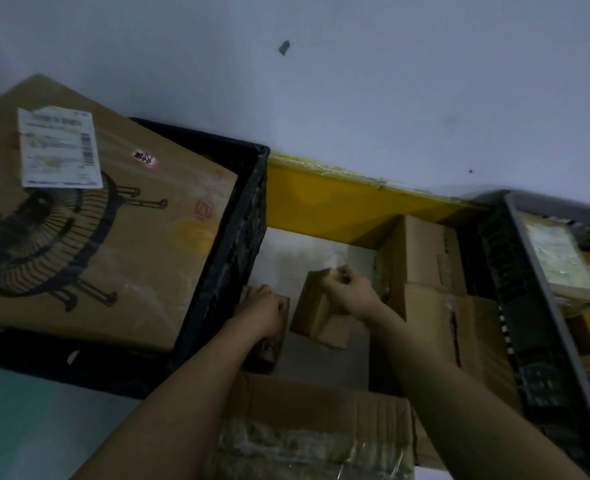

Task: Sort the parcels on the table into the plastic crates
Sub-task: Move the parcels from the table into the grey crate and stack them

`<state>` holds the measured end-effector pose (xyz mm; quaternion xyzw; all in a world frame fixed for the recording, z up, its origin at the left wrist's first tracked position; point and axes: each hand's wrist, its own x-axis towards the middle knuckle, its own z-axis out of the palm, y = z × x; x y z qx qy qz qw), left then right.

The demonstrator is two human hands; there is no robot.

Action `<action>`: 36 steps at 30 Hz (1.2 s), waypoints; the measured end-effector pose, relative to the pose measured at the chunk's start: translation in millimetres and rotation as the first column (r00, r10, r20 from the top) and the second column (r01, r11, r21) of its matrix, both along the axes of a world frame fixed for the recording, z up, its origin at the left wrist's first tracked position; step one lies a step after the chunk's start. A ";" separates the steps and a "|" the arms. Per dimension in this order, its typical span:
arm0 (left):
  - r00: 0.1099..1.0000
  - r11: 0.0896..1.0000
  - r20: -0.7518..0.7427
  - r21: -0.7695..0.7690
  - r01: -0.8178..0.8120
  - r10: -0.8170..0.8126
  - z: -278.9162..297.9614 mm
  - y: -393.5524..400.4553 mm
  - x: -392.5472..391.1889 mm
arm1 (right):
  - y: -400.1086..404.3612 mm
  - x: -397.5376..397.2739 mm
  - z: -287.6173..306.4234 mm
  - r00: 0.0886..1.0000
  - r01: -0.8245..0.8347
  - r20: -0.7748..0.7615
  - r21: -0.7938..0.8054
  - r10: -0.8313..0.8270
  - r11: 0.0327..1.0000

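1. Parcels sit on the white table (297,251) between two crates: a small box (312,308) lies tilted near the middle, and a second small box (269,344) lies just beside the black crate (238,237) on the left.
2. The right hand (350,294) grips the far end of the tilted small box, fingers curled round its top edge.
3. The left hand (264,310) rests on the second small box, fingers curled over its far edge against the crate wall.
4. A big box (106,216) printed with a fan drawing and bearing a white label (58,147) fills the black crate and sticks up above its rim.
5. Two stacked boxes (435,271) stand to the right of the hands, touching the grey crate (528,306), which holds wrapped parcels (560,258).
6. A flat taped box (321,427) lies nearest the person, under the forearms.
7. A yellow edge (338,195) runs along the table's far side against the wall.
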<state>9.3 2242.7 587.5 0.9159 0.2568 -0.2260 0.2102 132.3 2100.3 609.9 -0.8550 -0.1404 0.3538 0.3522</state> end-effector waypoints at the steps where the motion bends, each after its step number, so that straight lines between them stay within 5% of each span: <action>1: 0.997 0.999 0.066 -0.011 -0.048 0.048 4.6 -0.6 2.8 | -7.5 7.3 10.5 0.998 0.055 -0.040 0.105 -0.051 0.993; 5: 0.888 0.874 0.251 -0.409 -0.263 0.384 43.1 -6.6 12.4 | -34.6 17.5 56.1 0.948 0.183 -0.315 0.397 -0.053 0.899; 6: 0.840 0.768 0.229 -0.568 -0.295 0.492 54.8 -8.3 12.1 | -40.7 18.4 63.3 0.923 0.216 -0.384 0.470 -0.023 0.856; 9: 0.754 0.205 -0.091 -0.935 -0.290 0.650 84.2 -17.1 3.4 | -56.7 12.9 82.5 0.839 0.344 -0.540 0.622 0.067 0.703; 11: 0.784 0.062 -0.130 -0.976 -0.210 0.607 95.4 -26.5 -0.2 | -61.4 7.3 92.9 0.847 0.331 -0.526 0.629 0.072 0.703; 13: 0.792 0.098 -0.072 -0.981 -0.165 0.606 104.2 -40.3 2.2 | -59.1 2.1 98.1 0.893 0.284 -0.451 0.577 0.009 0.766; 16: 0.675 0.215 0.054 -0.964 -0.158 0.736 113.4 -55.4 8.7 | -58.6 5.8 97.6 0.948 0.242 -0.304 0.483 -0.098 0.842; 19: 0.561 0.366 0.217 -0.916 -0.167 0.799 120.3 -65.7 14.3 | -75.5 7.3 100.8 0.972 0.199 -0.218 0.543 -0.092 0.816; 23: 0.454 0.383 0.272 -0.908 -0.171 0.848 137.5 -97.2 26.1 | -104.9 -1.8 109.1 0.996 0.051 -0.085 0.586 -0.002 0.809; 30: 0.490 0.540 0.417 -0.831 -0.137 0.766 172.3 -135.4 35.2 | -172.4 14.4 147.6 0.998 0.056 -0.055 0.643 -0.027 0.764; 34: 0.617 0.407 0.286 -0.911 -0.062 0.734 186.7 -162.0 28.1 | -201.0 14.3 157.3 0.993 0.102 -0.111 0.673 -0.037 0.733; 36: 0.606 0.408 0.299 -0.912 -0.046 0.737 185.2 -179.7 30.9 | -213.5 12.6 160.0 0.992 0.108 -0.118 0.680 -0.038 0.726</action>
